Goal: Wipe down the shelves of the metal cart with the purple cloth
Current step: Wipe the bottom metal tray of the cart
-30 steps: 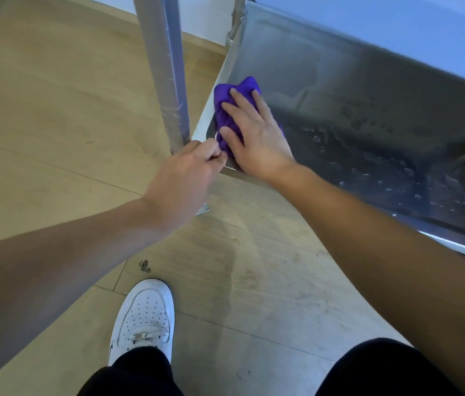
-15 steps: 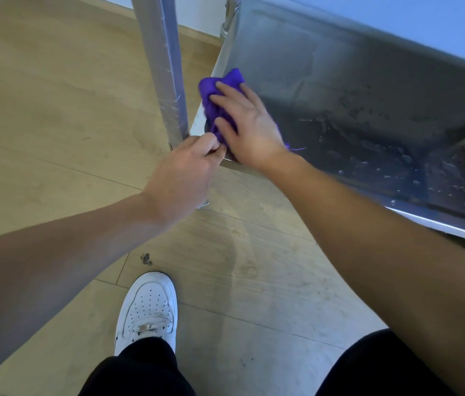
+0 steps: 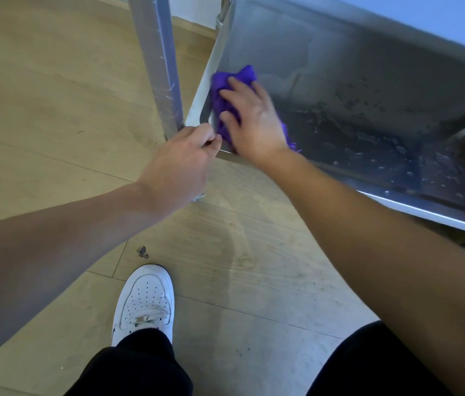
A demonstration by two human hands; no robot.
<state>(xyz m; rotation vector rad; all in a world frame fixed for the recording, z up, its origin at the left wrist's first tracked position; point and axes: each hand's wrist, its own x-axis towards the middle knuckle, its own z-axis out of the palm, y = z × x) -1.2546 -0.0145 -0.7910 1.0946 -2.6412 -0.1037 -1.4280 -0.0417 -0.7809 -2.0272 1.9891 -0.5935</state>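
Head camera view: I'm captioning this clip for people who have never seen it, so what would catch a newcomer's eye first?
The purple cloth stands out, pressed flat under the right hand at the near left corner of the metal shelf. The left hand grips that corner's edge beside the cart leg. Water droplets speckle the shelf to the right.

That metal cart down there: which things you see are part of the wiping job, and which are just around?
Part of the job:
purple cloth
cart shelf
right hand
left hand
cart post

Just around:
white shoe
wooden floor
dark floor speck
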